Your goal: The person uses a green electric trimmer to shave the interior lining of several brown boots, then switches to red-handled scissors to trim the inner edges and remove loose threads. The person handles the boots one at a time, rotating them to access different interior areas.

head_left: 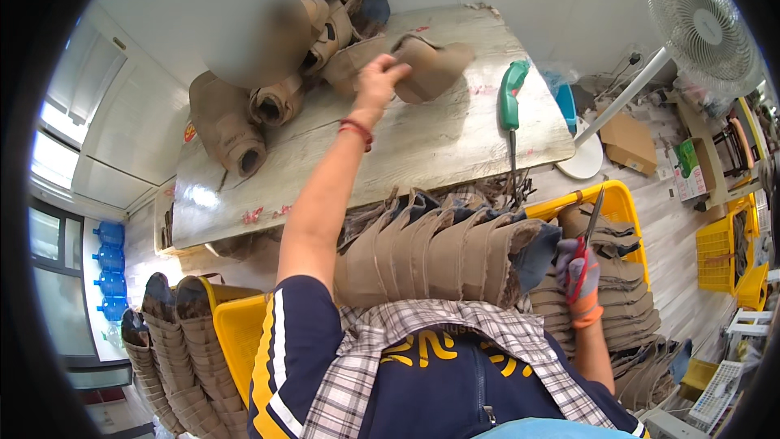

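My bare left hand (pixel 380 88), with a red band at the wrist, reaches over the table and pinches the edge of a brown boot upper (pixel 435 69). Another brown piece lies flat just left of it, partly behind the hand. In a grey and orange glove, my right hand (pixel 583 284) is closed around red-handled scissors (pixel 578 268), blades pointing up and away. Close in front of my body, a row of nested brown uppers (pixel 422 256) with dark lining leans together. More stacked uppers (pixel 613 309) lie beside and below my right hand.
A worn white table (pixel 357 175) bears a heap of brown uppers (pixel 227 122) at left and a green handheld tool (pixel 513 93) with a cord at right. Yellow crates (pixel 634 211) flank me. A white fan (pixel 703 28) and a cardboard box (pixel 627 142) stand at right.
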